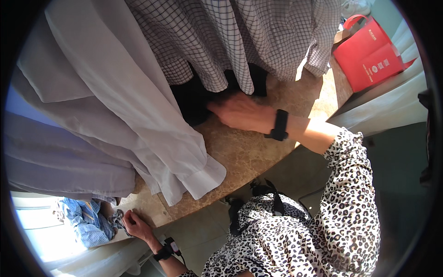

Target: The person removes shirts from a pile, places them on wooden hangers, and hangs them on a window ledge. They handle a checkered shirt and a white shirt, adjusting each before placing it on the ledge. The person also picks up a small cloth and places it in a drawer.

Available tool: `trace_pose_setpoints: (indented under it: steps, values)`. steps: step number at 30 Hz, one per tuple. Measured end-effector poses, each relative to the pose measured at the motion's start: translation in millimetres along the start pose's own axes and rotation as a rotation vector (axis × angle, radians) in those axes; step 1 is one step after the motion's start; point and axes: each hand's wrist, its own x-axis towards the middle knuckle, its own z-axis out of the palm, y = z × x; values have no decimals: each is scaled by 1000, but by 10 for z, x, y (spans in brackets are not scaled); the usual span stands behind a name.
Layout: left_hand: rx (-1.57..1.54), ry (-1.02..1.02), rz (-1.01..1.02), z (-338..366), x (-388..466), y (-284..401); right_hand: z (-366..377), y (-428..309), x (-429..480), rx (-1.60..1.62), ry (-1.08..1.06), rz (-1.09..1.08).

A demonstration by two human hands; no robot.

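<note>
My right hand (244, 112), blurred and wearing a black wrist strap, is over the brown marble-patterned ledge (242, 149). Its fingertips reach the edge of a black cloth (193, 104), and I cannot tell whether they grip it. Checked shirts (207, 45) hang above that cloth, their lower ends near the back of the hand. At the lower left, my left hand (137, 226) is at the ledge's front edge with curled fingers. A crumpled grey cloth (119, 220) is beside those fingers; whether they hold it is unclear. Between the hands hangs a white long-sleeved shirt (148, 104), its cuff over the ledge.
A red bag (368, 55) bearing writing stands at the ledge's right end, with white shoes (354, 7) behind it. Pale curtains (384, 104) hang beside the bag. Blue checked clothing (88, 221) is heaped at the far left. Tiled floor (204, 228) shows below the ledge.
</note>
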Motion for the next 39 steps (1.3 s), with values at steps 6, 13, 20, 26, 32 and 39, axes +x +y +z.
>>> trace_pose_setpoints:
  steps: [6,13,20,26,32,39]
  values:
    - [11,-4,4,6,-4,-20,247,-227,458,193,128,-183]
    - [25,-16,28,-2,-5,-4,269,-42,573,47,357,32]
    - [-72,-25,-63,17,-15,-53,172,476,541,-66,301,175]
    - [-21,-19,-42,5,-4,-92,242,718,545,-264,414,153]
    - [-22,-7,-12,5,-9,-69,20,459,257,142,448,99]
    - [-54,-12,-44,0,-9,-68,-32,-159,386,381,46,89]
